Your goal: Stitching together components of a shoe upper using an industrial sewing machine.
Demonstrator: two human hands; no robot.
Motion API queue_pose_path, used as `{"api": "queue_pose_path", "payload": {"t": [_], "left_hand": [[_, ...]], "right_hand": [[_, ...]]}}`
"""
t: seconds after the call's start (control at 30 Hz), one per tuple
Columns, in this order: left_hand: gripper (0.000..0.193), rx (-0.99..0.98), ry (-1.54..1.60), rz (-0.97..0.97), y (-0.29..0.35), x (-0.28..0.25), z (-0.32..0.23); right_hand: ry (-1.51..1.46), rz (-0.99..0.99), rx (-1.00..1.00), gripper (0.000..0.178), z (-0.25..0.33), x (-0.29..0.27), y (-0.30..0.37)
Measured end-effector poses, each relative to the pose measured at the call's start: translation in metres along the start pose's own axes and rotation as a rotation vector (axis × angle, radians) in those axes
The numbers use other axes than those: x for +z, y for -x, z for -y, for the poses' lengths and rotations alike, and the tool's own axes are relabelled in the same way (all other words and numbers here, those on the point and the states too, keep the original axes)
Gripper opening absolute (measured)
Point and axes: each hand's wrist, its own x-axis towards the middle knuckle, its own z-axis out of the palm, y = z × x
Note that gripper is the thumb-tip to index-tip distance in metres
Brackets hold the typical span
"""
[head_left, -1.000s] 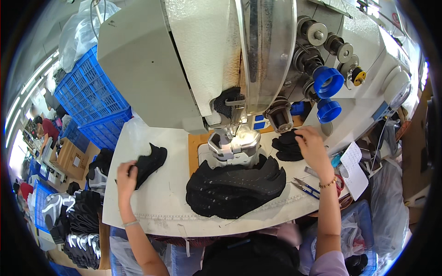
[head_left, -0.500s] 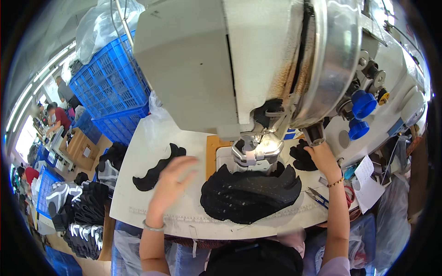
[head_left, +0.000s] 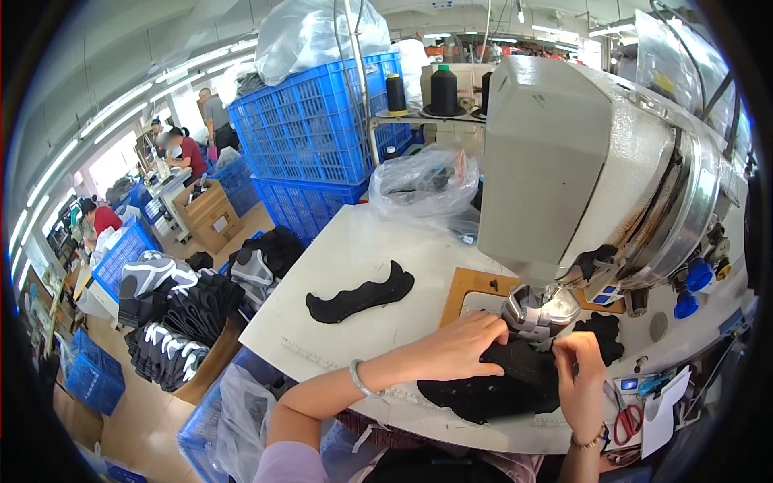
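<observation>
Black, scallop-edged fabric pieces [head_left: 483,398] lie on the white table in front of a sewing machine's metal clamp [head_left: 538,310]. My left hand [head_left: 455,350] is bent over their left side, its fingertips by the clamp and its thumb apart on the cloth. At the right edge of the same fabric, my right hand [head_left: 581,374] has curled fingers pinching it; the exact grip is partly hidden. One loose wavy black piece [head_left: 361,296] rests farther left. More small black pieces [head_left: 602,334] lie right of the clamp.
The machine head [head_left: 547,169] overhangs the work. Red-handled scissors [head_left: 628,423] and white paper [head_left: 667,414] lie at right. Blue crates [head_left: 310,129] and a clear plastic bag [head_left: 427,181] stand behind. Grey-and-black shoe uppers [head_left: 185,306] fill a box at left. People work farther off.
My view has swung left and up. My left hand has moved right onto the black fabric, and my right hand has come from the small pieces beside the clamp to the fabric's edge.
</observation>
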Motion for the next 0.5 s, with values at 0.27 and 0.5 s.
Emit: {"api": "queue_pose_path", "payload": {"t": [0.27,0.5], "left_hand": [[0.052,-0.124,0.001,0.055,-0.007,-0.008,0.01],[0.055,-0.175,-0.003,0.099,-0.012,-0.006,0.006]], "right_hand": [[-0.146,-0.628,0.001,0.009,-0.074,0.002,-0.012],[-0.025,-0.027,0.387,0.029,-0.077,-0.066,0.022]]}}
